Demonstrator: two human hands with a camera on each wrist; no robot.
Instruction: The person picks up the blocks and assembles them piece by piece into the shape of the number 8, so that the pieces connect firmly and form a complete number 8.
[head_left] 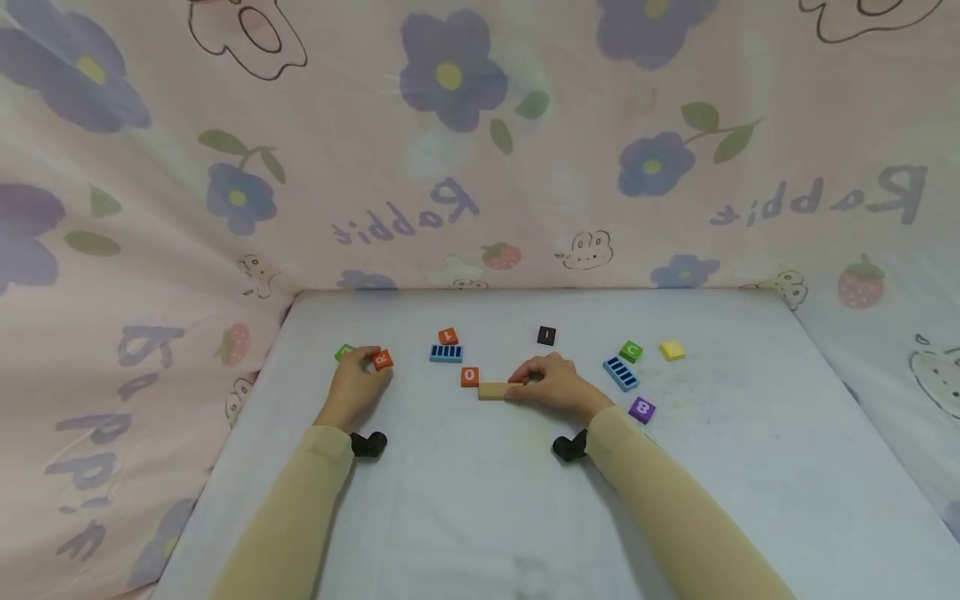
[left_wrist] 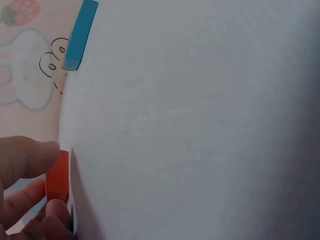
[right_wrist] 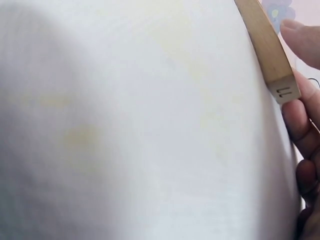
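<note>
My left hand (head_left: 356, 385) pinches an orange letter tile (head_left: 383, 359) marked R. In the left wrist view the same orange tile (left_wrist: 58, 175) sits between thumb and fingers, its edge toward the camera. A green tile (head_left: 344, 352) lies just behind this hand, partly covered by it. Over at centre, my right hand (head_left: 558, 385) has curled fingers at the right end of a plain wooden block (head_left: 492, 391). Up close, fingertips touch the end of the wooden block (right_wrist: 270, 47), with the thumb over its upper side. An orange tile marked 0 (head_left: 469, 377) lies at the block's left end.
A blue barred block (head_left: 446, 353) and an orange tile (head_left: 447, 336) lie between the hands, farther back. Beyond the right hand is a black tile (head_left: 547, 335). Farther right are another blue block (head_left: 621, 373), a green tile (head_left: 631, 351), a yellow piece (head_left: 672, 350) and a purple tile (head_left: 642, 409).
</note>
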